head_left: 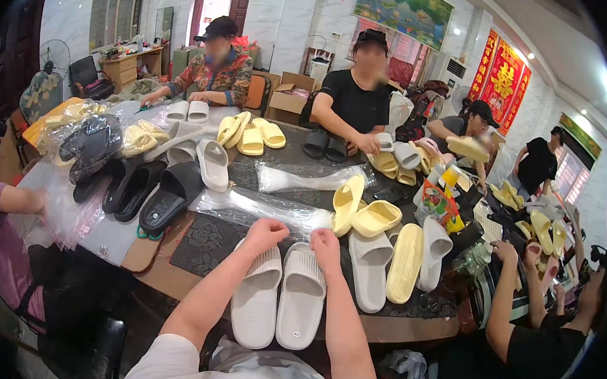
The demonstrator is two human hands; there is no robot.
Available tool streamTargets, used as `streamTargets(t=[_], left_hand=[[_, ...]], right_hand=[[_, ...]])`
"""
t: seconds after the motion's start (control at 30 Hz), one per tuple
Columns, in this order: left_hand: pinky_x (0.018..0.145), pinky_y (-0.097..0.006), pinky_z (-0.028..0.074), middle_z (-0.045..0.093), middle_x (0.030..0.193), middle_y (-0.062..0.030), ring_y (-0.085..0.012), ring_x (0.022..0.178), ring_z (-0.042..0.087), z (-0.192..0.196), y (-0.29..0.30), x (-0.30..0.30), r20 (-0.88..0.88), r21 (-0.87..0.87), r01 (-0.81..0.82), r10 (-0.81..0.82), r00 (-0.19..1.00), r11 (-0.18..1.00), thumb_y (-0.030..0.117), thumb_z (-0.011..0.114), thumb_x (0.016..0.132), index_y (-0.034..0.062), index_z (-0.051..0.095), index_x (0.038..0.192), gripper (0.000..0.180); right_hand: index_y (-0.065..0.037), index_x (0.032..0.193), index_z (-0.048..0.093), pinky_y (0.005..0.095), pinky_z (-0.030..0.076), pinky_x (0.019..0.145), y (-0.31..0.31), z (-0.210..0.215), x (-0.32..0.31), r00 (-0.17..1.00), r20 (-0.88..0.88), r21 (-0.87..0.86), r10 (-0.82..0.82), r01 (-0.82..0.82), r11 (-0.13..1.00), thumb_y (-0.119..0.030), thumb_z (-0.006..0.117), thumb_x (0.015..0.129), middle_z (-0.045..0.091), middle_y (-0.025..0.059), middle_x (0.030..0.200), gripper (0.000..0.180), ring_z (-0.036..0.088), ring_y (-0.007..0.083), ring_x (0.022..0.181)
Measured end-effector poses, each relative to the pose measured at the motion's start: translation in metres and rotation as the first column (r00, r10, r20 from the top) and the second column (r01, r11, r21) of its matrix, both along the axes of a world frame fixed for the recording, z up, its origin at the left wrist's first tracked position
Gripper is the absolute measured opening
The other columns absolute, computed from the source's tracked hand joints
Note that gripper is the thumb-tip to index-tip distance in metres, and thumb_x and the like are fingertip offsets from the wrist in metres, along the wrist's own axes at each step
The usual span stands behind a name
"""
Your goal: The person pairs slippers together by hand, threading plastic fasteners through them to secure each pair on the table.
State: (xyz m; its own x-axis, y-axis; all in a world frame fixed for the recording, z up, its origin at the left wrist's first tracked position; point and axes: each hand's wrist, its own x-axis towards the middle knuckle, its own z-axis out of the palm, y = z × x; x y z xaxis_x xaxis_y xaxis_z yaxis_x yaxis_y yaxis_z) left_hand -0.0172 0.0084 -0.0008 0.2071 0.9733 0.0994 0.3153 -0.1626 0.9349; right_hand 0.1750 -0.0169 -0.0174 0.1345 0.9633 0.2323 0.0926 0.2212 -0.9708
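Note:
A pair of light grey slides lies side by side at the table's front edge, the left slide point(253, 313) next to the right slide point(300, 314), toes away from me. My left hand point(266, 236) is over the toe end of the left slide, fingertips pinched together. By the toe of the right slide, my right hand point(324, 249) is closed in a similar pinch. What the fingertips hold, if anything, is too small to make out. Just beyond both hands lies a stack of clear plastic bags point(274, 212).
Right of my arm are a grey slide point(369, 271), a yellow slide point(405, 263) and more slides. Black slides point(170, 198) lie to the left, another bag stack point(308, 179) farther back. Several co-workers sit around the table point(197, 249), one across in a black shirt point(356, 87).

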Motion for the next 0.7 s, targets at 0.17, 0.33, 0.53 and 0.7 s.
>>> streamTargets(t=[0.17,0.33,0.53,0.7], left_hand=[[0.067,-0.029,0.051,0.069,0.076,-0.0062,-0.0135,0.07,0.065,-0.014,0.004,0.0,-0.03,0.081,0.185,-0.183,0.983,0.979,0.028,0.068,0.076,0.0073,0.072,0.09,0.025],[0.064,-0.026,0.048,0.067,0.074,-0.002,-0.0087,0.068,0.06,-0.003,0.001,0.0,-0.038,0.041,0.04,-0.038,0.999,0.998,0.02,0.067,0.078,0.002,0.07,0.089,0.021],[0.066,-0.025,0.048,0.066,0.074,-0.0016,-0.0078,0.069,0.059,-0.003,-0.004,-0.002,-0.032,0.078,0.213,-0.212,0.977,0.974,0.019,0.068,0.078,0.0021,0.071,0.088,0.02],[0.067,-0.024,0.047,0.066,0.075,-0.0018,-0.0073,0.069,0.058,-0.004,0.006,-0.002,0.017,0.008,0.069,-0.069,0.997,0.998,0.018,0.068,0.08,0.0016,0.071,0.089,0.019]], right_hand=[[0.0,0.091,0.06,0.0214,0.042,0.056,-0.008,0.01,-0.006,0.962,0.215,0.045,0.167,-0.18,0.983,-0.014,0.064,0.084,0.058,-0.0007,0.069,0.016,0.051,0.0058,0.06],[0.0,0.09,0.063,0.0211,0.042,0.059,-0.001,0.001,0.001,0.997,0.051,-0.007,-0.06,0.06,0.998,-0.015,0.062,0.085,0.059,0.0002,0.07,0.015,0.053,0.0064,0.062],[0.0,0.089,0.059,0.0231,0.042,0.056,-0.003,0.001,-0.005,0.975,0.211,0.077,0.067,-0.085,0.993,-0.016,0.061,0.087,0.058,0.0015,0.068,0.016,0.052,0.0073,0.06],[0.0,0.09,0.06,0.0242,0.044,0.058,0.002,-0.002,-0.001,0.993,0.11,0.052,-0.036,0.031,0.998,-0.02,0.062,0.086,0.061,0.0036,0.07,0.02,0.056,0.0103,0.061]])
